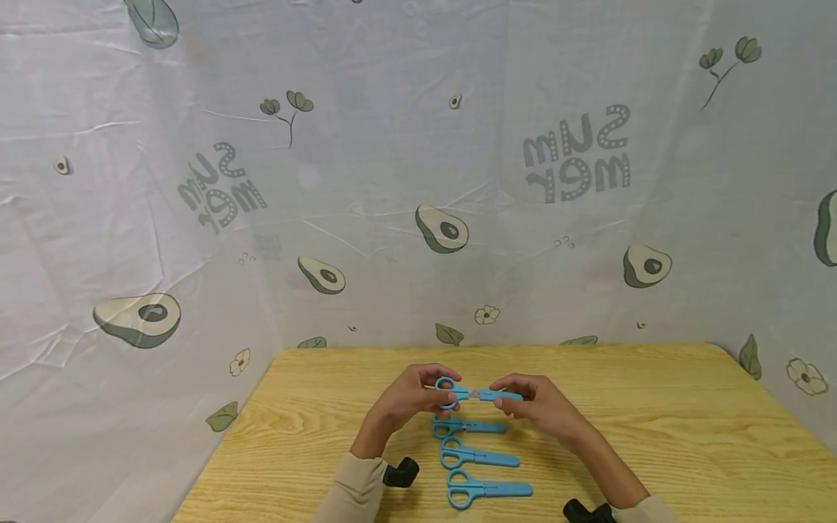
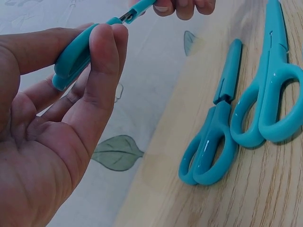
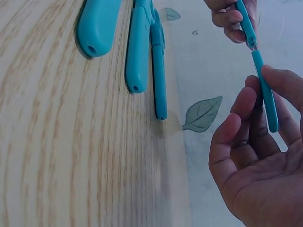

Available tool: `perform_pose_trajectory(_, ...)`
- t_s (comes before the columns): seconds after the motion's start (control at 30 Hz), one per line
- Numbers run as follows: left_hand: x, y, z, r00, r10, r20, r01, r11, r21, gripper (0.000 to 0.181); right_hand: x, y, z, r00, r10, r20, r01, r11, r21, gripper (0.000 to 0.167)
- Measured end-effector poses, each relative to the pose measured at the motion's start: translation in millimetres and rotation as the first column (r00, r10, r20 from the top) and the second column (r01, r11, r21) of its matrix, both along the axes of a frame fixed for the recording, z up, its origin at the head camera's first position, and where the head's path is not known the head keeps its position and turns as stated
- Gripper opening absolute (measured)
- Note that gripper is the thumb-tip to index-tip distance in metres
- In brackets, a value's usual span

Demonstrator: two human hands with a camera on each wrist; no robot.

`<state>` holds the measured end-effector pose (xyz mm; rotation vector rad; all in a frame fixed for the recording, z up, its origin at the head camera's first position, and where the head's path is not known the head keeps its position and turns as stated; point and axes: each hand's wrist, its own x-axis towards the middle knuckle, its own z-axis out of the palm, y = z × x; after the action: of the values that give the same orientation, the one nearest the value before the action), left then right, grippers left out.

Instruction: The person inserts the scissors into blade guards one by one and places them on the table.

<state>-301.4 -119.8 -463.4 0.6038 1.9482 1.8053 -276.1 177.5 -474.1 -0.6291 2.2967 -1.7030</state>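
Observation:
My left hand (image 1: 412, 396) pinches the handle loops of a pair of blue scissors (image 1: 462, 393) above the table. Opposite it, my right hand (image 1: 539, 407) pinches the blue blade cover (image 3: 266, 94) between thumb and fingers. A short stretch of metal blade shows between handles and cover, so the cover sits partway on the blades. Below the hands, three more blue scissors lie in a column, handles to the left: the far pair (image 1: 477, 427) with a sliver of gap at its cover, the middle pair (image 1: 484, 456) and the near pair (image 1: 493, 489).
The wooden table (image 1: 654, 436) runs back to a pale curtain (image 1: 379, 167) printed with avocados and leaves. Black wrist devices sit by the left sleeve (image 1: 401, 472) and the right sleeve (image 1: 588, 512).

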Motion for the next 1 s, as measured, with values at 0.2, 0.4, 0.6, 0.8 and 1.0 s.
perform_pose_trajectory(0.2,-0.9,4.7,-0.4,1.0,0.008,-0.009,-0.008,1.0,-0.005,0.035,-0.5,3,-0.7,1.0,-0.016,-0.008,0.016,1.0,0.007,0.041)
perform_pose_trajectory(0.4,-2.5,9.2,-2.0,0.999,0.025,-0.022,-0.026,0.999,-0.021,0.033,0.3,5,-0.5,1.0,-0.027,-0.003,0.027,1.0,0.004,0.041)
perform_pose_trajectory(0.6,-4.1,13.0,-1.3,0.999,0.028,-0.018,-0.028,0.999,-0.017,0.033,1.5,7,0.0,0.999,-0.043,-0.02,0.043,0.999,0.003,0.041)
perform_pose_trajectory(0.8,-5.7,16.0,-0.8,1.0,0.001,-0.024,-0.001,1.0,-0.027,0.034,3.6,10,0.2,0.998,-0.036,-0.049,0.037,0.999,0.016,0.038)
perform_pose_trajectory(1.0,-4.3,15.7,-0.7,1.0,-0.023,-0.013,0.022,0.999,-0.04,0.039,5.3,14,-0.8,0.998,0.009,-0.061,-0.009,1.0,0.002,0.036)
